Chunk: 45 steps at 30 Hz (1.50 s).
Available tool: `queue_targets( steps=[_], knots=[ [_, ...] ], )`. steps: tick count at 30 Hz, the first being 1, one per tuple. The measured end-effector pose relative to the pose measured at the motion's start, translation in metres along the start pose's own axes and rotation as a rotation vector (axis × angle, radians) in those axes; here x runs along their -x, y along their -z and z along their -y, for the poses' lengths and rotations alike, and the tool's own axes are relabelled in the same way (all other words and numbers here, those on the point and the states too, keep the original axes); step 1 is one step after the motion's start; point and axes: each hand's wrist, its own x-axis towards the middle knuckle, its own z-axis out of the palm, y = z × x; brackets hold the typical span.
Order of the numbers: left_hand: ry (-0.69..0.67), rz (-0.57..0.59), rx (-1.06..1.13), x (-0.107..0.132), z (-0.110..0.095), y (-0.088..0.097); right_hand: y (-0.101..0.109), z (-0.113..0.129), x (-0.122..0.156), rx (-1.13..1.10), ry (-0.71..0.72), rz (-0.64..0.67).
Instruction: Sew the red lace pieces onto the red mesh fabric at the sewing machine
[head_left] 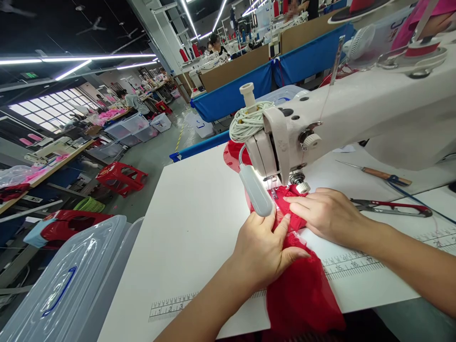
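A red lace fabric [302, 289] lies on the white sewing table [192, 223] and runs under the needle of a white sewing machine [342, 114]. My left hand [263, 249] presses on the fabric just in front of the presser foot, fingers closed against the cloth with the thumb out. My right hand [326, 213] lies flat on the fabric to the right of the needle, fingers stretched toward the presser foot [276, 192]. More red fabric [233, 154] shows behind the machine head.
Red-handled snips [392, 207] and a wooden-handled tool [381, 175] lie on the table right of my hands. A clear lidded plastic bin [67, 285] stands at the table's left. Printed rulers run along the front edge. Other workers sit at distant stations.
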Motion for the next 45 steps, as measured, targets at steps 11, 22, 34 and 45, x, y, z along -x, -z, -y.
queue_targets(
  steps=[11, 22, 34, 45],
  knots=[
    [0.003, 0.0, -0.07, -0.002, 0.008, -0.003, -0.003, -0.004, -0.005, -0.007, -0.038, 0.029],
    [0.005, 0.016, -0.108, 0.002, 0.009, -0.009, -0.002, -0.007, 0.001, -0.103, 0.013, -0.016],
    [0.006, 0.015, -0.159, 0.006, 0.005, -0.013, -0.003, -0.007, 0.004, -0.087, 0.019, -0.034],
    [0.037, 0.002, -0.24, 0.006, 0.008, -0.019, -0.009, -0.013, 0.001, -0.075, -0.051, -0.015]
  ],
)
